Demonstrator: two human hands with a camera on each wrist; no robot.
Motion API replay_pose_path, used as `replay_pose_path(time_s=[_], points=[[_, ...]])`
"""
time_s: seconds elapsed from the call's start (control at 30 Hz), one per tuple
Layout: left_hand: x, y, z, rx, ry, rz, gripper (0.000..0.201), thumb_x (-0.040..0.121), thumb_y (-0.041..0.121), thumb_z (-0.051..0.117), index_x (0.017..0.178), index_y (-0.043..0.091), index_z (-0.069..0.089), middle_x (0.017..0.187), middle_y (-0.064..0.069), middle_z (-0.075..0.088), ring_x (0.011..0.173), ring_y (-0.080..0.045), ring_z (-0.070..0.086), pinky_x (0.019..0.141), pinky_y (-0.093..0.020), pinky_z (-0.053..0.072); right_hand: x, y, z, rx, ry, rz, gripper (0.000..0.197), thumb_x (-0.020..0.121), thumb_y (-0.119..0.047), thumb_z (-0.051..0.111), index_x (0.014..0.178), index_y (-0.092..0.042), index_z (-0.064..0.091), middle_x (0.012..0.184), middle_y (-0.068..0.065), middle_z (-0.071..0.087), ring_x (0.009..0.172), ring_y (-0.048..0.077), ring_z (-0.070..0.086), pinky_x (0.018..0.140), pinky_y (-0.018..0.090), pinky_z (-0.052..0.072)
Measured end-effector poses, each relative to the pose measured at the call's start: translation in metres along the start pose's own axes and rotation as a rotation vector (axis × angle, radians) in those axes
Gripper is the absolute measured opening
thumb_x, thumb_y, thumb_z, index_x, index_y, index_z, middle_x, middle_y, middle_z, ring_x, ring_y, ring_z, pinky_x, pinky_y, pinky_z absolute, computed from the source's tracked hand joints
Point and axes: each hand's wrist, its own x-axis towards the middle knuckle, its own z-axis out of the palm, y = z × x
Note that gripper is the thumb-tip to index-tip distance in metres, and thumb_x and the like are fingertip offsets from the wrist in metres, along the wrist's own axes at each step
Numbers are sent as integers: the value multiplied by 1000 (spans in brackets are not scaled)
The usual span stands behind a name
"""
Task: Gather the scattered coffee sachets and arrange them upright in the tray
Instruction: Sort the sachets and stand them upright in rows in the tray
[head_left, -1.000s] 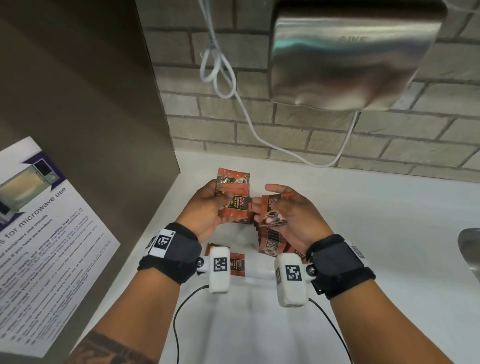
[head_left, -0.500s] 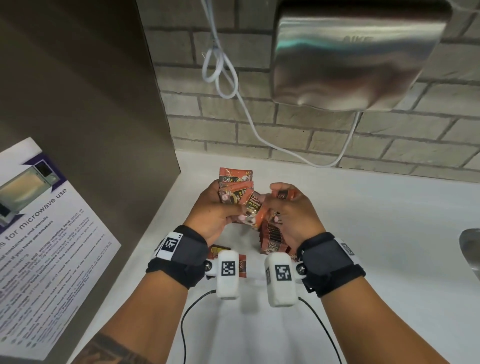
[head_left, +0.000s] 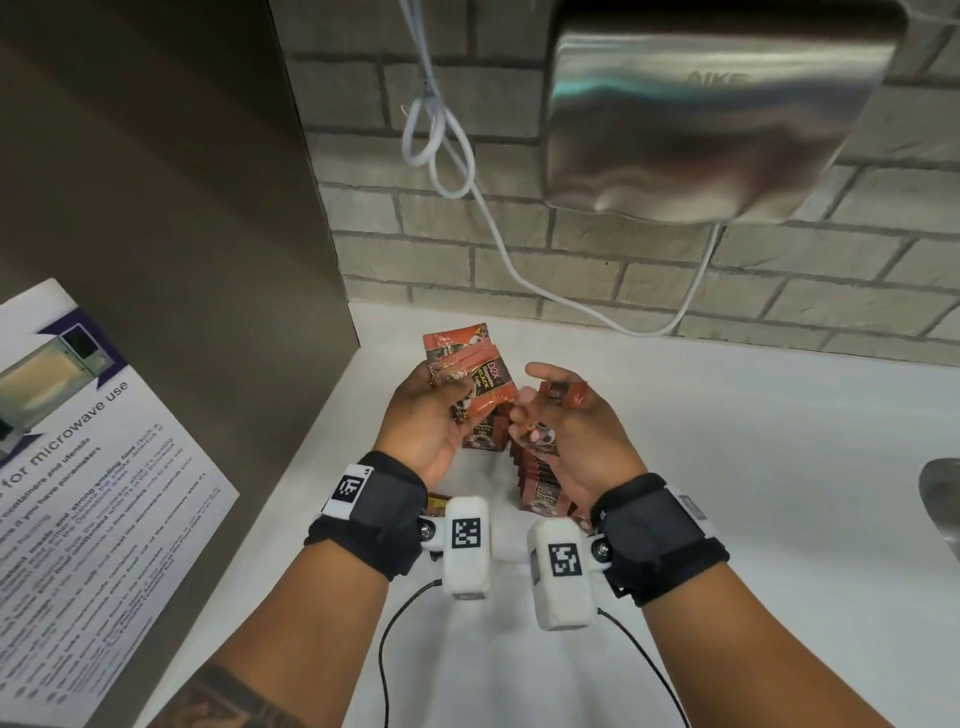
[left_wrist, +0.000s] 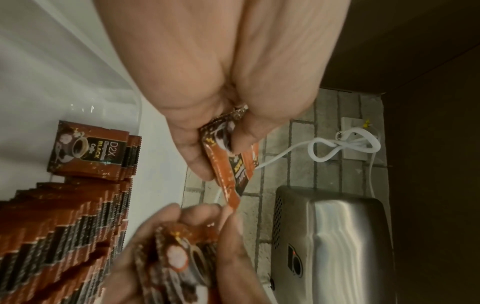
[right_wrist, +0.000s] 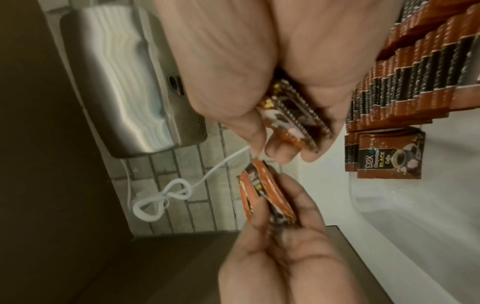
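Observation:
My left hand (head_left: 434, 415) grips a fanned bundle of orange-brown "D2X Black Coffee" sachets (head_left: 467, 366), seen edge-on in the left wrist view (left_wrist: 230, 150). Close to its right, my right hand (head_left: 569, 431) pinches a few more sachets (head_left: 540, 435) between thumb and fingers, as the right wrist view shows (right_wrist: 293, 117). Both hands hover above a long row of sachets standing upright (head_left: 535, 478) in a clear tray whose wall (right_wrist: 354, 193) is barely visible. A short stack (left_wrist: 91, 150) stands at the row's far end.
A loose sachet (head_left: 436, 501) lies on the white counter (head_left: 727, 467) under my left wrist. A steel hand dryer (head_left: 717, 114) and white cable (head_left: 441, 150) hang on the brick wall. A steel panel with a microwave notice (head_left: 93, 467) is left; a sink edge (head_left: 943, 499) is right.
The hands met half a second ago and have drawn slightly apart. Another sachet now lies tilted on the front of the left hand's bundle.

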Motion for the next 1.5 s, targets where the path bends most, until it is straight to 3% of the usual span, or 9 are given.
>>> replay_pose_path(time_s=[0.13, 0.27, 0.4, 0.53, 0.63, 0.9, 1.03, 1.2, 1.5], points=[[-3, -4, 6, 120, -67, 47, 34, 90, -8, 59, 122, -1, 60, 116, -20, 69, 100, -27, 68, 84, -36, 53, -1, 7, 10, -107, -6, -40, 48, 79, -20, 84, 121, -14, 62, 105, 4, 76, 94, 21, 72, 83, 34, 56], [-4, -5, 7, 67, -49, 25, 31, 91, -6, 58, 119, 6, 63, 107, -15, 69, 94, -26, 67, 83, -38, 52, -1, 1, 9, -126, 0, -64, 39, 80, -4, 81, 115, -9, 65, 102, 8, 76, 87, 17, 73, 71, 26, 56], [-4, 0, 1, 90, -7, 20, 29, 94, -3, 59, 122, 4, 59, 102, -11, 71, 92, -23, 69, 77, -30, 56, 2, -6, 4, -35, 11, -25, 41, 81, 1, 76, 120, -2, 63, 109, 19, 73, 98, 33, 71, 87, 47, 56], [-11, -6, 6, 208, -75, 18, 37, 87, -11, 65, 123, 0, 62, 107, -16, 72, 94, -23, 70, 73, -27, 57, 5, -8, 4, 0, 30, -32, 26, 89, -2, 67, 115, -5, 68, 108, 15, 74, 100, 29, 72, 85, 42, 57], [-15, -10, 8, 252, -115, 22, 36, 86, -8, 67, 120, 5, 66, 111, -13, 74, 98, -23, 71, 78, -28, 58, 6, -5, 6, -20, 15, -43, 37, 86, -2, 68, 122, -3, 62, 110, 24, 71, 107, 41, 68, 98, 56, 52], [-10, -2, -2, 18, 13, -8, 25, 99, -2, 50, 121, 1, 63, 117, -20, 70, 102, -30, 70, 83, -35, 60, -3, -2, 2, -93, -10, -19, 40, 87, -10, 75, 123, -16, 61, 86, 7, 74, 83, 22, 68, 77, 31, 58], [-15, -6, 5, 99, -19, -10, 20, 96, 0, 58, 112, 6, 68, 106, -12, 74, 94, -22, 72, 85, -34, 58, -6, 0, 11, -156, -13, -53, 39, 84, -6, 77, 120, -12, 62, 100, 13, 75, 77, 20, 66, 65, 21, 56], [-14, -1, -5, 288, 62, -8, 9, 94, 16, 66, 98, 20, 73, 93, -2, 73, 86, -20, 65, 74, -34, 48, 2, -4, 4, -46, 40, 7, 37, 86, 1, 72, 120, -9, 62, 97, 14, 74, 87, 27, 67, 78, 36, 55], [-16, -11, -7, 396, -53, 81, 22, 88, 9, 74, 110, 7, 73, 82, -9, 68, 67, -17, 57, 66, -28, 48, 4, -2, 8, 39, -16, -24, 32, 88, 2, 67, 120, -1, 64, 111, 21, 71, 105, 39, 69, 95, 53, 54]])
